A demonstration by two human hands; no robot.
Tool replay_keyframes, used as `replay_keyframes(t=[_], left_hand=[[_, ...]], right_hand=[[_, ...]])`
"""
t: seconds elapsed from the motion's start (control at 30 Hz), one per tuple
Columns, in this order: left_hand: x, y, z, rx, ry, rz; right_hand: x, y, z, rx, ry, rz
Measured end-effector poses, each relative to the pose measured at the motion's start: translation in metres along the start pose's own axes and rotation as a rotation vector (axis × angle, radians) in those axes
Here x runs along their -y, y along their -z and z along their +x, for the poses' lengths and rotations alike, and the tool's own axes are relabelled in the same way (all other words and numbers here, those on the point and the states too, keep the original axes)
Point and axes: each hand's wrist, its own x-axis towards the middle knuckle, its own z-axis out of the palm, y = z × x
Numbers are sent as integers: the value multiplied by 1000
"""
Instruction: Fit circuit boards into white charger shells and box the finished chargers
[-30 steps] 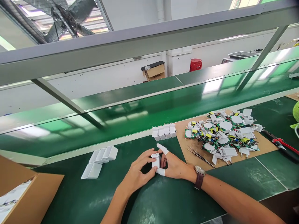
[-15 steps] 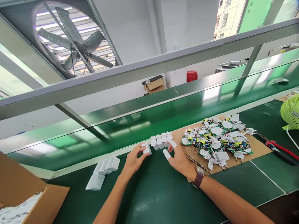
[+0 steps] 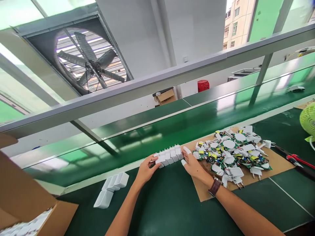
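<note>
A row of several white plug housings, metal pins pointing up, stands on the green bench near the belt's edge. My left hand pinches the housing at the left end, which touches its neighbour. At the row's other end, the thumb and forefinger of my right hand close on the last housing; white finger covers sit on their tips. To the left lie several open white plastic cases, on their sides. A pile of circuit boards with white plug parts spreads beside my right hand.
The pile rests on a cardboard sheet. Red-handled pliers and a lime-green fan are at the right. An open carton holding white parts stands at the lower left. Behind the bench runs a green conveyor belt under a rail.
My left hand has brought its housing right, against the left end of the row. My right hand's fingers have closed in on the right end. The camera view has tilted up slightly.
</note>
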Motion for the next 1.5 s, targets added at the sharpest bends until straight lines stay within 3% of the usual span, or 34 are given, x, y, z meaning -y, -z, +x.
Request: replay_keyframes(t=[0.13,0.23,0.37,0.47,0.57,0.73,0.87,1.0,1.1,1.2,1.37,1.5], left_hand=[[-9,23,-17,-37,-53,97],[-9,69,-37,-162,-81,366],[11,138,-71,-328,-35,712],[30,159,-93,-304,17,865],[38,144,-99,-255,-38,860],[18,85,-86,-82,-215,687],[-1,51,-75,51,-298,614],[-4,33,-72,-24,-372,655],[-2,21,-78,-25,-319,643],[0,11,-89,26,-292,608],[-3,5,-104,-11,-443,587],[-7,9,-106,-51,-521,557]], right_hand=[[17,-1,-8,-98,90,-152],[33,-2,-16,-193,226,-335],[45,-10,-24,-164,363,-423],[50,-18,-29,-139,454,-460],[59,-21,-35,-72,490,-485],[79,-8,-41,-16,468,-607],[92,35,-42,-1,398,-826],[96,95,-45,55,140,-1139],[95,120,-45,131,-5,-1286],[93,119,-39,187,-7,-1321],[89,97,-16,268,5,-1354],[92,105,1,252,-17,-1351]])
